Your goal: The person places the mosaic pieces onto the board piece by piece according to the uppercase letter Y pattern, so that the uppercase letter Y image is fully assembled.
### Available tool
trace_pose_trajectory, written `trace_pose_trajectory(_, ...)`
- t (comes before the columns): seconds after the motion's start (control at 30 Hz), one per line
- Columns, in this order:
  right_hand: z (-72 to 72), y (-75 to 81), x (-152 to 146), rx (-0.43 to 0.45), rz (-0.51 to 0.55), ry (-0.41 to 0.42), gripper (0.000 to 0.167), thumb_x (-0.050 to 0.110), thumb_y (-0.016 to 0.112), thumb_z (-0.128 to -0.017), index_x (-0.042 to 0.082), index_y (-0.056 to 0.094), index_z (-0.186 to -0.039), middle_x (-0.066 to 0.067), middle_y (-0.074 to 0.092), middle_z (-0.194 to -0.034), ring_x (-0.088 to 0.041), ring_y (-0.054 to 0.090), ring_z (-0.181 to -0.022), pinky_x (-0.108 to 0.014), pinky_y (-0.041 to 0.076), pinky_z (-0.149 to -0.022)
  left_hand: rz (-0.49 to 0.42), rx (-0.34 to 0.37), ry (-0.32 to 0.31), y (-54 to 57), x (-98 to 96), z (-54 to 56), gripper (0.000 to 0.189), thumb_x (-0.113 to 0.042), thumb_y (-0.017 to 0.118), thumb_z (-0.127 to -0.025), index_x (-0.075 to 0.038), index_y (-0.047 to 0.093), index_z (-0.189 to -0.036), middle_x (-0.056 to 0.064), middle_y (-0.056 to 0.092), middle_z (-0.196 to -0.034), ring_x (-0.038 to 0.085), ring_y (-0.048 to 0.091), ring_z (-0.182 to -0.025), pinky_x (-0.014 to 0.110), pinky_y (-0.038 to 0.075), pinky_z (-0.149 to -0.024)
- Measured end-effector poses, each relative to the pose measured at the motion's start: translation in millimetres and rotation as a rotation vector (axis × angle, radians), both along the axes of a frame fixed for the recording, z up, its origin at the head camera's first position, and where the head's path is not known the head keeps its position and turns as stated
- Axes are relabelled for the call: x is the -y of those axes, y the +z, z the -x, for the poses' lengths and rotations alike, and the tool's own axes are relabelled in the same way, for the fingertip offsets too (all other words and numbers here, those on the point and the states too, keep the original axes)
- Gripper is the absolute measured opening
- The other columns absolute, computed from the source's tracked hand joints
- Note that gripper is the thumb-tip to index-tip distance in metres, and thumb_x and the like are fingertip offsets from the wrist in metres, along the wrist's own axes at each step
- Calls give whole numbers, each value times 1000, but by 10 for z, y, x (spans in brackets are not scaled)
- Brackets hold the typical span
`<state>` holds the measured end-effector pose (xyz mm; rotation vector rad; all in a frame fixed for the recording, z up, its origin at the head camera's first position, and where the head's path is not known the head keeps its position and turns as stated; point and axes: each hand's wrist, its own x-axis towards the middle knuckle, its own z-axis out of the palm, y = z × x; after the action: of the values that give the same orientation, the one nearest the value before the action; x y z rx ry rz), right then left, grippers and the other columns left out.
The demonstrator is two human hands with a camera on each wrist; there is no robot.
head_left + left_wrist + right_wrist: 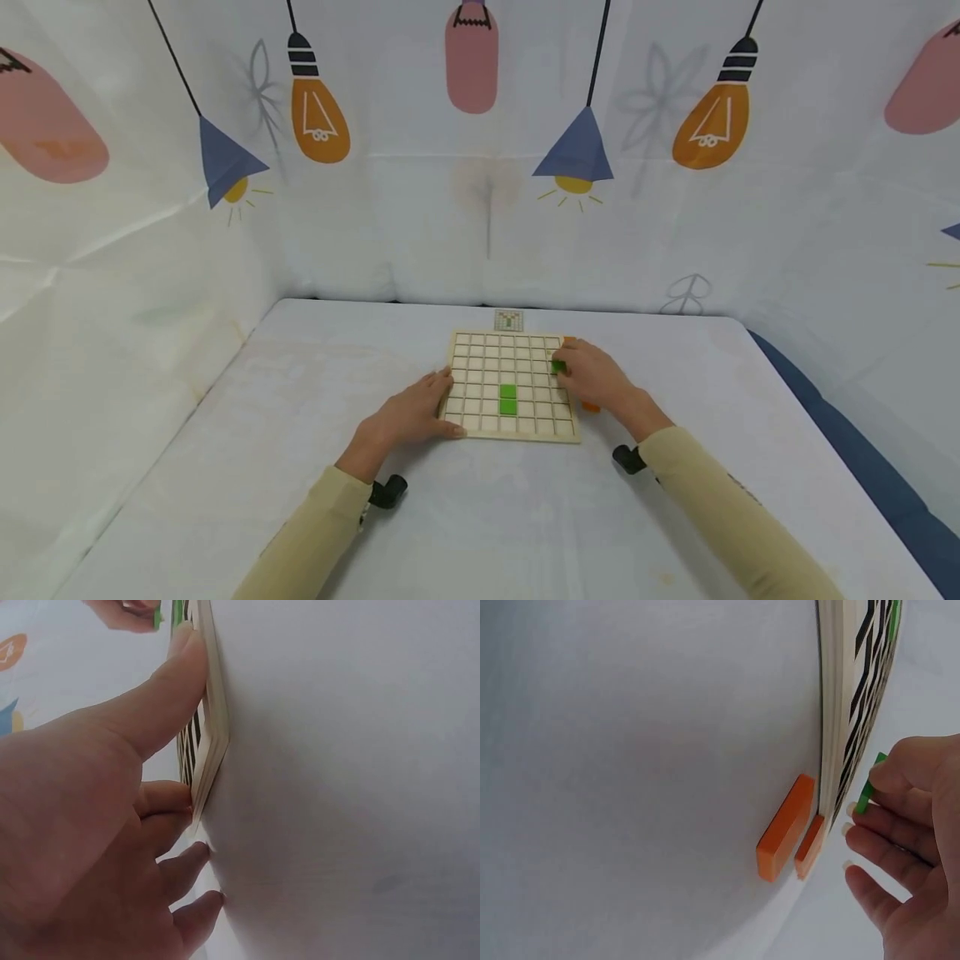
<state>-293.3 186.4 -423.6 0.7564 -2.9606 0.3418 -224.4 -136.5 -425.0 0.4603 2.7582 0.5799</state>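
A square wooden grid board lies on the white table. Two green tiles sit one behind the other in its cells, a little in front of the middle. My left hand steadies the board at its front left corner, fingers along the left side and thumb at the front edge. Over the board's right side, my right hand pinches another green tile between thumb and index finger. That tile is tilted on edge in the right wrist view, above the grid surface, with the other fingers spread loosely.
Orange blocks lie on the table along the board's right side, partly hidden by my right hand in the head view. Behind the board is a small card with a grid pattern. A patterned white curtain hangs behind the table.
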Motion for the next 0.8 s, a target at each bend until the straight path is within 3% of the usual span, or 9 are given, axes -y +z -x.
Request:
trace_pose_trajectory(0.1,-11,-22,35,1,6,17,24,11,65,-89,6,72,-110,-7,66,-111,-20,60,-99,-39,53,-90,6,4,10,0,-5,-1,100,-56,74,-83,-10,26,-158,2,19,-168,26,21,-155,51,32,-120)
trace_pose_trajectory(0.37,-41,-16,127,-12,2,54,16,11,65,-90,9,73,-104,-2,65,-99,-14,57,-84,-35,53,-80,1,-10,23,-18,2,-9,99,-58,74,-82,-14,28,-158,1,22,-167,25,25,-153,52,36,-116)
trace_pose_trajectory(0.8,-62,-16,310,-31,15,70,22,12,64,-90,9,73,-109,-2,67,-106,-16,60,-94,-34,55,-83,11,-41,17,-55,24,11,101,-59,75,-80,-17,27,-158,7,31,-163,25,32,-150,47,37,-117)
